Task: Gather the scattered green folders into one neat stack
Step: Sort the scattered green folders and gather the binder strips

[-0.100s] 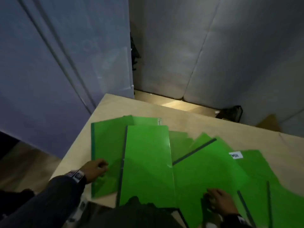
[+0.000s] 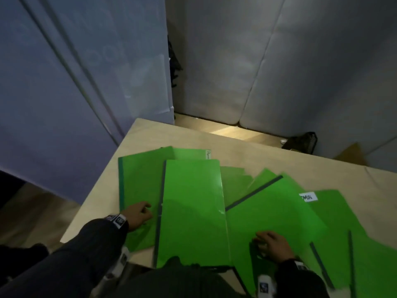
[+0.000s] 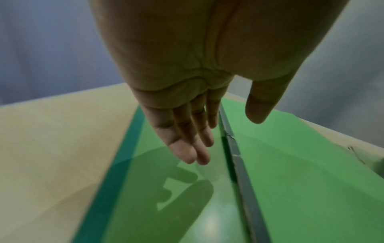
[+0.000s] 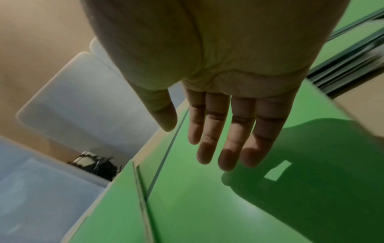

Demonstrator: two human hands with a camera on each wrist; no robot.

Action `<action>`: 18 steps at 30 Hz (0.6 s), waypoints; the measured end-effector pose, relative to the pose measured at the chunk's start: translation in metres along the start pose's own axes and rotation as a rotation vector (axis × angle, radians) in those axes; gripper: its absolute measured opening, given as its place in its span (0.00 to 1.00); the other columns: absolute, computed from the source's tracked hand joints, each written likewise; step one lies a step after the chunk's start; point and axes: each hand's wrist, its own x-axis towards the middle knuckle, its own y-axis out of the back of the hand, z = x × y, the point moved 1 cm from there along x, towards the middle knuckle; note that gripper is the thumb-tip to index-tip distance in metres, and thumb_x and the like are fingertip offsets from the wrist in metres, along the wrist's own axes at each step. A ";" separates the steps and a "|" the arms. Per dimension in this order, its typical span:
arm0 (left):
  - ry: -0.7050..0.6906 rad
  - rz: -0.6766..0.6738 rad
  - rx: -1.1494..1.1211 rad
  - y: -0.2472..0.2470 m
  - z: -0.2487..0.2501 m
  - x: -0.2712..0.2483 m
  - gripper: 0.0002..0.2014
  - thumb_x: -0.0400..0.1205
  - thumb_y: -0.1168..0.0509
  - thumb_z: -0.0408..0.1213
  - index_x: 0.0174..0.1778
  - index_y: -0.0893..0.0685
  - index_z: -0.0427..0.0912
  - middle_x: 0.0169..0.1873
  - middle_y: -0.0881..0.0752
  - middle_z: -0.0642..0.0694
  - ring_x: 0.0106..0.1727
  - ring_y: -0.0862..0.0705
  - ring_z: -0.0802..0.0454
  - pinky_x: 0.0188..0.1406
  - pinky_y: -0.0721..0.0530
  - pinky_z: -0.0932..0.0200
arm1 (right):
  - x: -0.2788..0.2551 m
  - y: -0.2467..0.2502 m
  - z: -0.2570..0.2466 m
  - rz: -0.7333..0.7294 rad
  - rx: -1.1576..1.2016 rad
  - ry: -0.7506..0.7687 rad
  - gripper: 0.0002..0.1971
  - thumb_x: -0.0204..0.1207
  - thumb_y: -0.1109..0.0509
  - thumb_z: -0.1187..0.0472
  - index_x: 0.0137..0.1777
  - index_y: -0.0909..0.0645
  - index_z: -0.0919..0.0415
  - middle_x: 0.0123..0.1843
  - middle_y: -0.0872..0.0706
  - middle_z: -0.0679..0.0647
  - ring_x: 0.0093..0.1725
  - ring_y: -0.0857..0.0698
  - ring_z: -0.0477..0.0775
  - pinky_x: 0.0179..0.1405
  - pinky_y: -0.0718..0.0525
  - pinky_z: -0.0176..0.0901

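Note:
Several green folders lie fanned across a pale wooden table (image 2: 257, 155). One upright folder (image 2: 191, 211) with a dark spine sits in the middle, overlapping a folder (image 2: 139, 179) to its left. A tilted folder (image 2: 272, 211) with a dark spine lies to the right, over others (image 2: 365, 244). My left hand (image 2: 137, 214) rests with straight fingers (image 3: 187, 148) on the left folder (image 3: 158, 189), beside the middle folder's spine (image 3: 234, 156). My right hand (image 2: 270, 244) lies flat, fingers (image 4: 228, 139) straight, on the tilted folder (image 4: 207, 205).
A white label (image 2: 308, 197) sits on one right-hand folder. The table's left edge and far corner (image 2: 137, 121) are close to a blue-grey wall panel (image 2: 75, 82). A dark object (image 2: 303, 140) stands on the floor behind the table. Padded white panels (image 2: 279, 61) stand at the back.
My right hand has slid up and left along the tilted folder. The left hand stays on the left folder.

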 end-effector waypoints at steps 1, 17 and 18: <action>0.020 -0.003 -0.017 -0.007 0.009 0.003 0.24 0.84 0.35 0.41 0.76 0.27 0.39 0.64 0.15 0.38 0.53 0.11 0.42 0.55 0.14 0.52 | -0.004 -0.011 -0.009 -0.059 0.002 -0.012 0.06 0.85 0.35 0.67 0.50 0.19 0.70 0.48 0.10 0.67 0.38 0.16 0.58 0.33 0.19 0.44; -0.030 0.030 -0.547 -0.020 0.060 0.011 0.07 0.84 0.37 0.28 0.54 0.22 0.44 0.24 0.17 0.50 0.24 0.23 0.53 0.27 0.23 0.62 | -0.030 -0.083 -0.044 -0.136 0.038 -0.013 0.13 0.82 0.34 0.69 0.65 0.27 0.66 0.63 0.21 0.66 0.55 0.18 0.63 0.56 0.17 0.53; -0.053 0.026 -0.566 -0.016 0.063 0.009 0.07 0.85 0.37 0.30 0.56 0.22 0.45 0.25 0.16 0.50 0.25 0.21 0.53 0.29 0.22 0.60 | -0.026 -0.083 -0.045 -0.127 0.050 -0.022 0.17 0.82 0.33 0.68 0.70 0.27 0.66 0.70 0.23 0.66 0.57 0.20 0.61 0.61 0.19 0.56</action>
